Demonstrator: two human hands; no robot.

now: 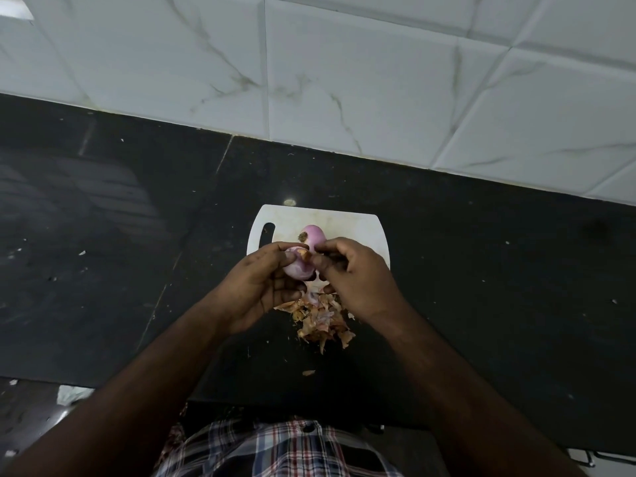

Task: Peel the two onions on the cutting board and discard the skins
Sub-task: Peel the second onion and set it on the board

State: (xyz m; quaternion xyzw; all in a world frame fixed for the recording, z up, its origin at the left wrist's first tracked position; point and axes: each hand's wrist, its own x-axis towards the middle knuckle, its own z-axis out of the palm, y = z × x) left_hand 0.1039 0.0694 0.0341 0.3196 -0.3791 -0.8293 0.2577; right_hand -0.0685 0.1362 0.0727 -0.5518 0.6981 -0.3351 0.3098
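Black stone counter (481, 270) runs under a marble-tiled wall, and nearest the person a plaid shirt shows at the bottom of the view. Just past the counter's near edge lies a pile of dry skins (321, 320), spilling off the near edge of the white cutting board (364, 228) onto the stone; one stray flake lies nearer still.

Above that pile, the left hand (261, 287) cups the second onion (297, 268), fingers curled round it and thumb on top. The right hand (354, 270) meets it from the other side, its fingertips pinched together at the onion's brown end, apparently on a scrap of skin there. This onion looks mostly bare and pink-purple, so the step in hand seems to be stripping its last bits.

Farther on, the first onion (313, 236) sits peeled in the middle of the board, a tuft of brown root on its left end.

Next, I judge, the pinched scrap needs pulling free and dropping on the pile; then the held onion goes beside the first, and the skins must be gathered and thrown away. No bin is in view.
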